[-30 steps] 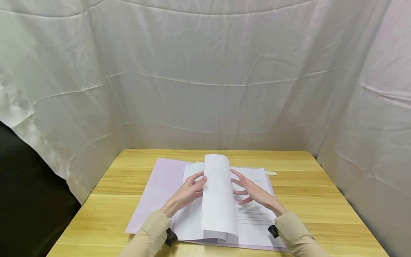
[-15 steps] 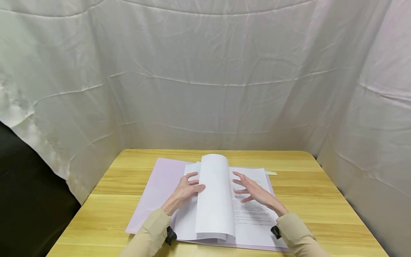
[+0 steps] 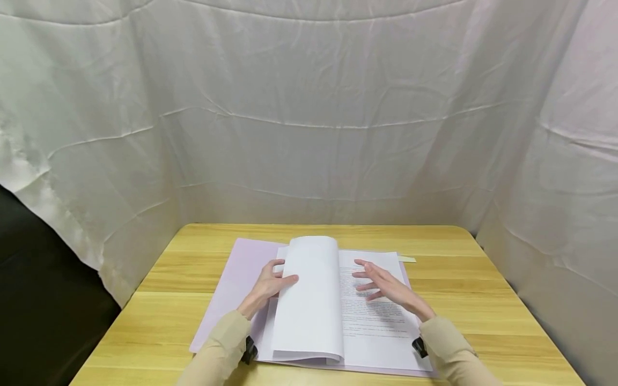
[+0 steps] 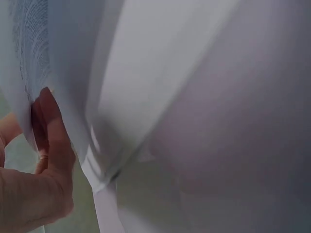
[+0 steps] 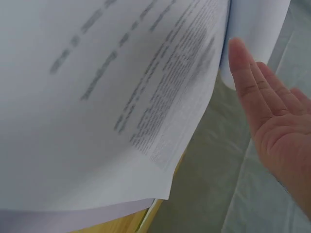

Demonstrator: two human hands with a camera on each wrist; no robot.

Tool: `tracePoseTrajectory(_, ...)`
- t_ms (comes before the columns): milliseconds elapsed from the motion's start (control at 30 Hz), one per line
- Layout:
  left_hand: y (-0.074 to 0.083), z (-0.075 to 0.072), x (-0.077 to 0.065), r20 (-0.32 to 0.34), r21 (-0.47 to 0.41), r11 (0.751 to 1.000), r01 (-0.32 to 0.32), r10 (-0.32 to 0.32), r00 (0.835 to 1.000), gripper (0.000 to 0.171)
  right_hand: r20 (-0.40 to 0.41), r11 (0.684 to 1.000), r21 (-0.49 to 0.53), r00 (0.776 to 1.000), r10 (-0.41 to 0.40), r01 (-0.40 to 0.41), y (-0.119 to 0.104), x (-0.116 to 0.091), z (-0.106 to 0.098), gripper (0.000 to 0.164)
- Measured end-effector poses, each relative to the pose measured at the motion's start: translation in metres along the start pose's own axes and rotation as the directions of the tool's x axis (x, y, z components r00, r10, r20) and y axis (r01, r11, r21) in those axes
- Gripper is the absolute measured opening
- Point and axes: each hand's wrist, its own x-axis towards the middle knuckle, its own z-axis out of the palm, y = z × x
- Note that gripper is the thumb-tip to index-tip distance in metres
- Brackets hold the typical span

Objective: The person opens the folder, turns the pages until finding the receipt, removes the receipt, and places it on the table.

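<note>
An open lilac folder (image 3: 237, 272) lies on the table with white paper sheets inside it. One white sheet (image 3: 309, 300) is curled over toward the left, its blank back facing up. My left hand (image 3: 266, 285) holds that sheet's left edge, thumb on top and fingers beneath; the left wrist view shows the edge between thumb and fingers (image 4: 53, 131). To the right lies a printed page (image 3: 374, 316) with lines of text. Above it hovers my right hand (image 3: 390, 285), fingers spread and holding nothing; in the right wrist view its fingers are straight near the curled sheet (image 5: 255, 24).
The wooden table (image 3: 483, 300) extends around the folder. A pale yellow tab (image 3: 407, 259) sticks out at the folder's right side. Grey-white cloth (image 3: 309, 107) hangs behind and along both sides. Something black (image 3: 43, 300) shows at the left.
My left hand has moved left with the sheet, which now curls lower and further over the left side. The right hand has shifted slightly right, away from the sheet.
</note>
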Motion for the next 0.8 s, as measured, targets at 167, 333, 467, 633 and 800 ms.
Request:
tracePoseTrajectory(167,-0.004,-0.008,0.002,-0.028,0.146,0.989,-0.034,0.038,0.999,0.079,-0.008,1.000,-0.026,1.000,-0.007,0.007,0.004,0.002,-0.006,0.058)
tracePoseTrajectory(333,-0.008,-0.015,0.004,-0.088,0.361,0.932,-0.036,0.072,0.994,0.083,-0.013,0.998,-0.054,1.000,-0.009,0.008,0.008,0.003,-0.011,0.058)
tracePoseTrajectory(467,-0.011,-0.018,0.004,-0.110,0.497,0.867,-0.026,0.092,0.990,0.084,-0.019,0.997,-0.079,1.000,0.007,-0.009,0.011,0.003,-0.015,0.059)
tracePoseTrajectory(633,-0.015,-0.019,0.004,-0.097,0.559,0.827,-0.056,0.132,0.987,0.085,-0.029,0.993,-0.111,0.999,0.028,-0.032,0.010,0.005,-0.018,0.060)
tracePoseTrajectory(800,-0.018,-0.018,0.004,-0.092,0.590,0.806,-0.055,0.134,0.987,0.087,-0.058,0.986,-0.168,0.998,0.013,-0.023,0.013,0.006,-0.023,0.057)
